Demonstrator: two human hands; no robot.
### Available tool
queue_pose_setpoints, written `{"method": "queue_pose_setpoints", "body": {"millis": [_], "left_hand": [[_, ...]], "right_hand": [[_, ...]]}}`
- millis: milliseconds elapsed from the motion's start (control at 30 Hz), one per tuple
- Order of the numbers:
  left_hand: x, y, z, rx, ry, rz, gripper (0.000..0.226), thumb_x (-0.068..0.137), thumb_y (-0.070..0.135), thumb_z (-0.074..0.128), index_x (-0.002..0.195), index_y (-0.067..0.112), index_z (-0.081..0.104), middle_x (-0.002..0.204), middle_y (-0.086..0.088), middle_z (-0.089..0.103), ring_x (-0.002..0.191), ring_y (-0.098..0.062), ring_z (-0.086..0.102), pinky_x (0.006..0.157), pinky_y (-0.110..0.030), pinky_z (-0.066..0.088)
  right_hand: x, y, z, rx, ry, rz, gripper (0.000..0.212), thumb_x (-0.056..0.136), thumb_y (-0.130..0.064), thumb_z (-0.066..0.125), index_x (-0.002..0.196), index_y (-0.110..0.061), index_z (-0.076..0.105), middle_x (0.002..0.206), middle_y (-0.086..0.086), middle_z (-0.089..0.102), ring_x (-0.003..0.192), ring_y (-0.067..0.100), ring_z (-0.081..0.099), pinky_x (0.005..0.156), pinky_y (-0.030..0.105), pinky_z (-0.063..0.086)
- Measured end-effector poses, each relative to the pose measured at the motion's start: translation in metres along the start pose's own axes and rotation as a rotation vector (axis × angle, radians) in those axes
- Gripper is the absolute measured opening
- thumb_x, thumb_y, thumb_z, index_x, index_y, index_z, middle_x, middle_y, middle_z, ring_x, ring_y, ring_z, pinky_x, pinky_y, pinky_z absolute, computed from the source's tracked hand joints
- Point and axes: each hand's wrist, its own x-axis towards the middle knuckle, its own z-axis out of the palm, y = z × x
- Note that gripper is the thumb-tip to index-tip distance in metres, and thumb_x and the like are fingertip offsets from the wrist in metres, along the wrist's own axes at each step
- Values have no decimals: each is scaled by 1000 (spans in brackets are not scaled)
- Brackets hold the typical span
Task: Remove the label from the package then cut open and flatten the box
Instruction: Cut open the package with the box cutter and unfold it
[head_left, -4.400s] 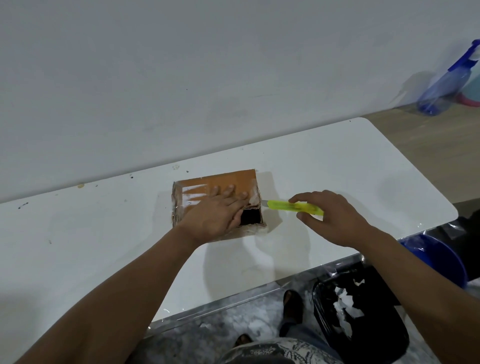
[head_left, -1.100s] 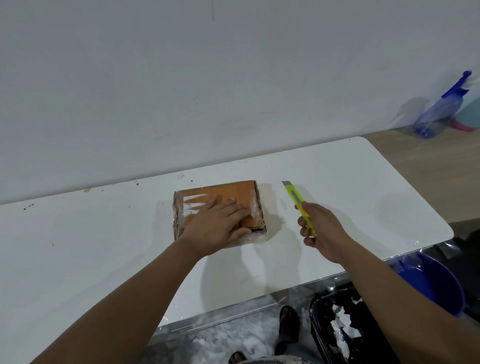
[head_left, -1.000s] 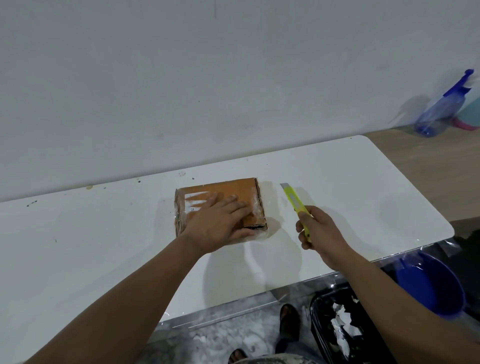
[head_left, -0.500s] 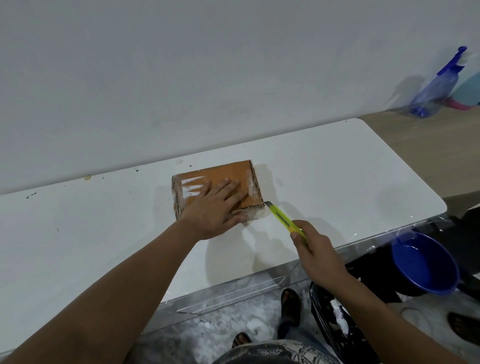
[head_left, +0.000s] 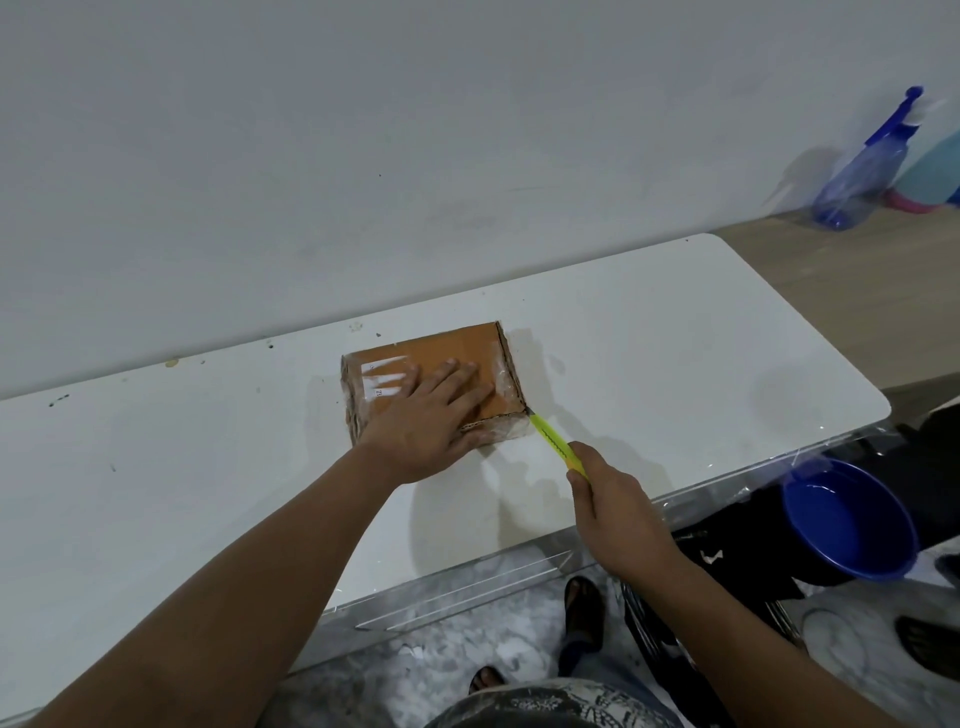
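A white table (head_left: 675, 353) runs along a pale wall (head_left: 363, 130), its rounded right end short of a wooden floor. The left hand (head_left: 421, 421) lies flat, fingers straight and slightly spread, on the cardboard box (head_left: 441, 348). At the box's near right corner, just beyond those fingertips, sits the yellow knife (head_left: 553, 441) tip; the right hand (head_left: 618, 514) curls around the handle at the table's near edge.

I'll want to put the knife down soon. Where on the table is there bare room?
Bare white table lies right of the cardboard box to the rounded corner, and left of the box. Crowded: the box's near right corner, where the left hand, utility knife and right hand meet.
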Motion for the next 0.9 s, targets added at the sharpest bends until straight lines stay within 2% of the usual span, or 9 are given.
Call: {"method": "queue_pose_setpoints", "body": {"millis": [67,167,333,533,700,833,900], "left_hand": [[0,0,0,-2,0,-1,78,94,71,7,158,29,20,168,-2,10,155,-24,4,122,-57,7],[1,1,3,8,4,5,71,99,68,15,158,29,20,168,-3,10,155,-24,4,123,-57,6],[2,1,5,25,-15,-3,70,100,68,16,159,29,19,169,-2,7,155,-24,1,123,-57,5],[1,2,3,14,-13,-21,72,98,68,13,158,29,20,168,-2,9,155,-24,2,122,-57,6],[4,2,1,-2,-24,-53,73,96,67,6,158,30,21,168,-2,10,155,-24,1,122,-58,4],[3,1,3,-1,-12,-27,66,101,63,19,158,29,21,168,-3,11,155,-25,3,122,-59,5],[1,2,2,-13,-11,-22,65,102,61,22,158,28,22,168,-3,11,155,-26,3,122,-59,5]], "right_hand": [[-2,-4,1,-23,-6,8,38,103,-25,37,140,-15,41,70,-6,51,62,20,50,59,30,32],[-1,-9,0,-57,-7,24,37,103,-25,37,138,-14,41,72,-2,53,63,22,51,59,31,34],[11,-14,1,-143,-62,95,29,102,-24,38,128,-14,46,76,2,52,70,29,52,60,33,35],[14,-15,-2,-161,-82,91,21,103,-23,37,119,-13,46,75,3,52,65,27,49,58,33,33],[6,-2,4,-145,-140,115,25,103,-25,36,120,-12,48,80,2,54,69,25,50,62,33,38],[6,6,1,-131,-131,116,28,103,-26,37,125,-14,49,87,6,62,79,28,59,64,32,35],[11,7,2,-128,-125,113,28,102,-27,38,123,-14,50,82,4,59,73,25,55,64,32,37]]}}
